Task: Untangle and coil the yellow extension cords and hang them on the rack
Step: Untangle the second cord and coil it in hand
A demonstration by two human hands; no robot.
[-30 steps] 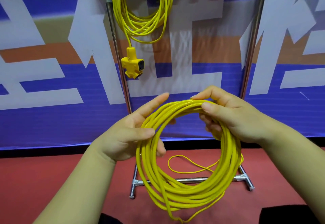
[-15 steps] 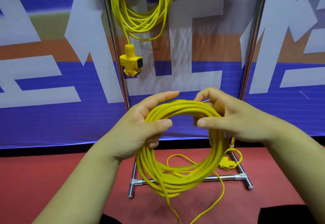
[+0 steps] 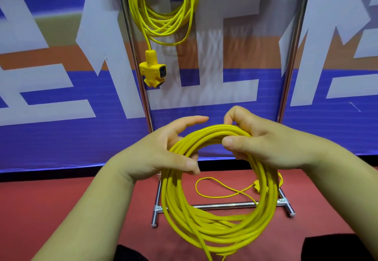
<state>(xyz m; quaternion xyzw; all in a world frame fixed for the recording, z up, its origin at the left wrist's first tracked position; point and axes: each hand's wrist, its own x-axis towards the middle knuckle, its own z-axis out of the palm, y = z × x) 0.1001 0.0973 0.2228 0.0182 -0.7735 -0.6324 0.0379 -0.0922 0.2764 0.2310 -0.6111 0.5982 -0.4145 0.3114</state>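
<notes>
Two hands hold one yellow cord coil [image 3: 221, 232] in front of the rack [image 3: 290, 66]. Our left hand [image 3: 161, 154] pinches the coil's upper left arc between thumb and lower fingers, forefinger raised clear. Our right hand [image 3: 266, 144] curls over the top strands, thumb pressed on the front. The ring hangs upright and faces us, long axis vertical, its tail leaving the frame's lower edge. A hung coil [image 3: 162, 27] sits by the left upright, socket block [image 3: 153, 72] pointing down. Open room lies between it and the right upright.
</notes>
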